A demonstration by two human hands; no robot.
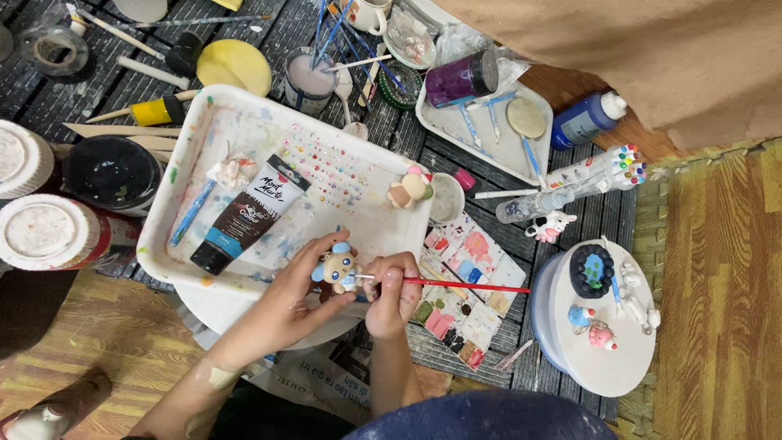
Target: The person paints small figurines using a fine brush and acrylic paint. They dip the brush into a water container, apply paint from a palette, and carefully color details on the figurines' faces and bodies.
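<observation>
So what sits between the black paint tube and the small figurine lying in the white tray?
Head view: only rows of tiny coloured paint dots on the tray floor, between tube and figurine.

Paint tube [249,213] in tray [175,159]

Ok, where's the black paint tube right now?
In the head view, the black paint tube lies slanted in the white tray at left of centre, beside a blue brush, just above the left hand.

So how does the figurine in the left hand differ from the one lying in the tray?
The held figurine has blue ears and sits in the left hand, with the red brush in the right hand touching it. The tray figurine shows pink and green, and lies untouched on the white tray. Both are small, tan, cartoon-like animals.
</observation>
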